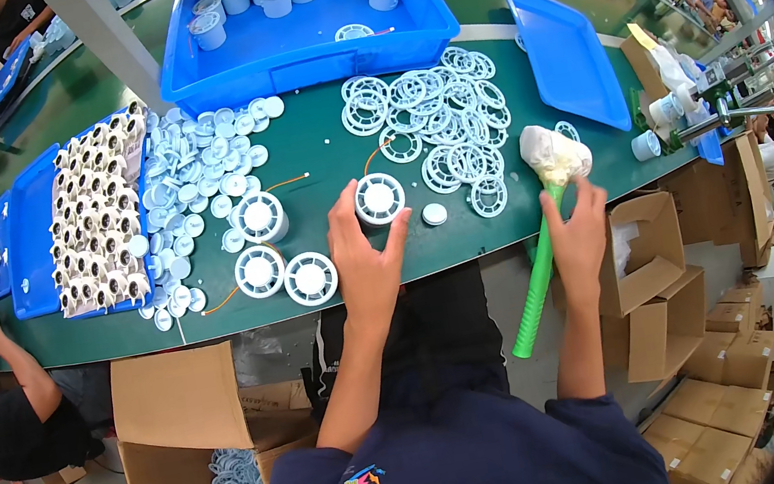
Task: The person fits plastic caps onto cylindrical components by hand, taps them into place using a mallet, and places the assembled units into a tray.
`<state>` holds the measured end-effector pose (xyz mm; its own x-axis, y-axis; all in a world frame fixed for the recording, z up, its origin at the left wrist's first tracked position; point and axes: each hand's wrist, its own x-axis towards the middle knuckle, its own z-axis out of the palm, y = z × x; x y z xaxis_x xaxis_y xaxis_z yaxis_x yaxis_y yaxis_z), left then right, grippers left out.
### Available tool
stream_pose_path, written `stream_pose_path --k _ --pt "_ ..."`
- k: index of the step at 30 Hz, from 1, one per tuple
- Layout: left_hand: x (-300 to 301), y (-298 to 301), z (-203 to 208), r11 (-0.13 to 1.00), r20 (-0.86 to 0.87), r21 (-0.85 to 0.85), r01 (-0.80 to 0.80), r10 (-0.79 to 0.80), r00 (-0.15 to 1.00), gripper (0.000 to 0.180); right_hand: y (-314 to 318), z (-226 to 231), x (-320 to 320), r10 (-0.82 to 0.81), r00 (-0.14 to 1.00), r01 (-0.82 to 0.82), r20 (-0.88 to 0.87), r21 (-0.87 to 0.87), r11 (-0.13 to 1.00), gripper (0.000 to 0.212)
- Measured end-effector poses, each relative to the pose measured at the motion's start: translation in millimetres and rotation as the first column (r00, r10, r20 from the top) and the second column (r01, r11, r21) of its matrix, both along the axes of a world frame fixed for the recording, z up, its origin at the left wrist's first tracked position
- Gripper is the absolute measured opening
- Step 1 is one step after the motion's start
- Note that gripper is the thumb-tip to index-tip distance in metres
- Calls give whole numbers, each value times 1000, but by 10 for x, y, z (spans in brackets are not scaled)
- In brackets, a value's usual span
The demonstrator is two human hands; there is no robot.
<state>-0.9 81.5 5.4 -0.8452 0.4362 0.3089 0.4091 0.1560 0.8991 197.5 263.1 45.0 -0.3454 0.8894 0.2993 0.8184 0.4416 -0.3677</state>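
Observation:
My left hand [366, 263] curls around a round pale-blue housing [379, 200] with a slotted, spoked top, thumb on its right side and fingers on its left. An orange wire sticks up from the housing. In my right hand [577, 227] is a mallet, gripped just below its head. The mallet head [553, 153] is wrapped in whitish material, and its green handle [537, 291] slants down toward me. Left of my left hand stand three similar housings [311, 279], two with orange wires visible. A small round cap [434, 214] lies between my hands.
Loose caps [194, 171] spread at the left beside a tray of white parts with dark centres [100, 217]. Slotted rings [446, 101] are heaped at the right. A blue bin [280, 78] holds several housings. A blue tray [571, 61] and metal fixture [718, 93] stand right.

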Motion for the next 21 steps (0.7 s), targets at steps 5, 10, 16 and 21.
stream_pose_path --k 5,10,16,21 --pt "-11 -30 39 1000 -19 -11 -26 26 999 66 19 -193 230 123 989 -134 -80 -140 981 46" --pt "30 -39 16 999 -82 -37 -34 31 996 65 -371 422 -11 150 732 -480 -665 -347 806 48" --pt "16 -99 -22 998 -80 -65 -14 8 997 71 -428 916 -1100 671 638 -746 -378 -84 661 37" --pt "29 -12 -23 1000 -98 -30 -10 7 995 73 -263 779 -1342 717 650 -696 253 -182 695 40"
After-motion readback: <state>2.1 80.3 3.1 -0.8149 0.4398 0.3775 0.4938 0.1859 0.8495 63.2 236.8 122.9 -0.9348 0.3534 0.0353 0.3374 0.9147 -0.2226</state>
